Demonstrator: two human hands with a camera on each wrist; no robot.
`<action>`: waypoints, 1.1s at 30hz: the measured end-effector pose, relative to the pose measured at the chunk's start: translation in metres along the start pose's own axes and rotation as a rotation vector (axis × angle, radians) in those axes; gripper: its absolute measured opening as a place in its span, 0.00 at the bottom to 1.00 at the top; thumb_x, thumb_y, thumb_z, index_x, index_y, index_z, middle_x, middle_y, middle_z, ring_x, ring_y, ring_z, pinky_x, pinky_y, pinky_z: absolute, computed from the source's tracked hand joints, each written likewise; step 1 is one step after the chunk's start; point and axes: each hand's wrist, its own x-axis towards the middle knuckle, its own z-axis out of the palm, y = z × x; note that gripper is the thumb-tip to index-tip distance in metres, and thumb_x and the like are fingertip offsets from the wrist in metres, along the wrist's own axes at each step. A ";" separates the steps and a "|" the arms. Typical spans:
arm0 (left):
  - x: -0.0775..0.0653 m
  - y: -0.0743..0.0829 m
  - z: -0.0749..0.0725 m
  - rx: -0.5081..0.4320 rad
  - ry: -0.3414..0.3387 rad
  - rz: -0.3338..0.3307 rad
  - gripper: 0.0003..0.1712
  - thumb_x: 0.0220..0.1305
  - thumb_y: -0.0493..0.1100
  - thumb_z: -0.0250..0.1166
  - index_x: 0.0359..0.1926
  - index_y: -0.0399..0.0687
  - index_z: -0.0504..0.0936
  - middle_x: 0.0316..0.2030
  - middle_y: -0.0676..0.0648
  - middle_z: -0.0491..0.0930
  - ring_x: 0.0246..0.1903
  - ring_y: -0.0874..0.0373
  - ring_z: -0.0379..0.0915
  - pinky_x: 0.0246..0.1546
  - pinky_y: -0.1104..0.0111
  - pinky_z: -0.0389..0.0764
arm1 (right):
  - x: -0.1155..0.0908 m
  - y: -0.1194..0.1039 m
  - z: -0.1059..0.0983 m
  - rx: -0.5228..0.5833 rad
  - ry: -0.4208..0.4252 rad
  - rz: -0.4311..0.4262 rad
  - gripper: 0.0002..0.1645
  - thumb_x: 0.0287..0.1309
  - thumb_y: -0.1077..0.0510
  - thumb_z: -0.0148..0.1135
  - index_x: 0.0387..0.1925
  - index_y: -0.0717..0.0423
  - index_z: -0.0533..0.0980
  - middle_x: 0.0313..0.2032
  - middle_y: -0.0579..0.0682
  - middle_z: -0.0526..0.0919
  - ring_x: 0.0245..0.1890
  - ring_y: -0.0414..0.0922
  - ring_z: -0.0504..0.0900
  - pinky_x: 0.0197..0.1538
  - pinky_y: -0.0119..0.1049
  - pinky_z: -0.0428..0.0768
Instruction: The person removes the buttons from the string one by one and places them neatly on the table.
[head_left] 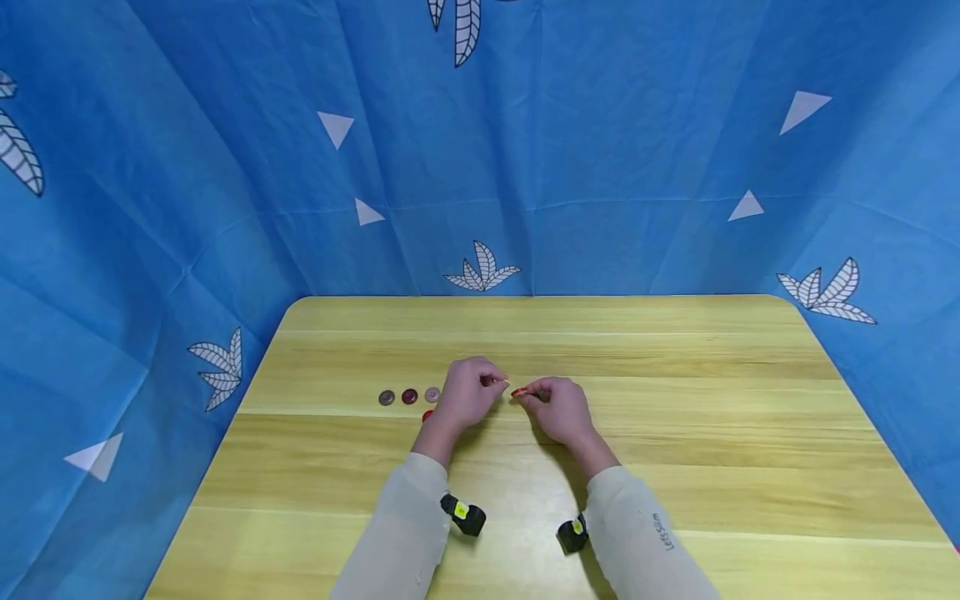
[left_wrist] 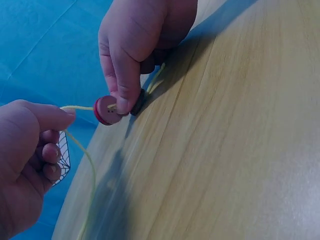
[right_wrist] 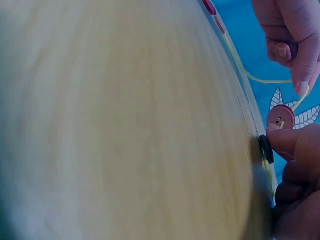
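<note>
My left hand (head_left: pixel 468 390) pinches a yellow string (left_wrist: pixel 80 107) between thumb and forefinger, and a length of it trails down below that hand. To its right, my right hand (head_left: pixel 558 408) grips a pink button (right_wrist: pixel 280 118) by its edge, with a red button (left_wrist: pixel 98 113) flat behind it. The string passes through the pink button's holes. Close under the right fingertips hangs a dark button (right_wrist: pixel 266 149), with string (left_wrist: pixel 157 77) running on past it. The fingertips of both hands are a short gap apart, over the table.
Left of my left hand, a grey-brown button (head_left: pixel 386 397), a maroon button (head_left: pixel 409 396) and a pale pink button (head_left: pixel 432 394) lie in a row on the wooden table (head_left: pixel 675 517). A red button (head_left: pixel 427 415) is partly hidden by the left wrist. Blue cloth (head_left: pixel 600 167) hangs around the table.
</note>
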 end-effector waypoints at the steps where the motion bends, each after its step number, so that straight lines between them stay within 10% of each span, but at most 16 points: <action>1: 0.000 -0.001 0.000 -0.007 0.011 -0.005 0.02 0.59 0.33 0.73 0.34 0.41 0.90 0.28 0.53 0.80 0.28 0.61 0.74 0.31 0.68 0.78 | 0.000 0.000 0.000 -0.001 0.003 -0.002 0.03 0.60 0.58 0.72 0.31 0.53 0.87 0.30 0.42 0.85 0.31 0.42 0.79 0.39 0.42 0.75; 7: -0.004 -0.001 0.001 -0.142 0.012 -0.120 0.02 0.60 0.31 0.72 0.31 0.40 0.88 0.30 0.47 0.84 0.29 0.57 0.82 0.41 0.53 0.79 | 0.001 0.002 0.002 -0.006 0.027 -0.018 0.04 0.61 0.58 0.70 0.30 0.51 0.87 0.31 0.42 0.87 0.36 0.43 0.83 0.45 0.46 0.77; 13: -0.006 0.000 0.001 -0.285 -0.076 -0.232 0.02 0.65 0.29 0.66 0.35 0.37 0.83 0.29 0.45 0.83 0.30 0.52 0.85 0.33 0.63 0.81 | 0.001 0.003 0.002 0.014 0.034 -0.009 0.04 0.62 0.60 0.69 0.32 0.55 0.87 0.32 0.44 0.88 0.36 0.44 0.83 0.45 0.46 0.78; 33: -0.004 -0.004 0.012 0.110 -0.086 -0.069 0.05 0.65 0.33 0.67 0.31 0.43 0.84 0.30 0.51 0.76 0.34 0.55 0.73 0.39 0.61 0.76 | -0.001 0.003 0.000 0.033 0.027 -0.028 0.05 0.63 0.60 0.68 0.32 0.54 0.87 0.30 0.43 0.87 0.32 0.41 0.80 0.41 0.44 0.77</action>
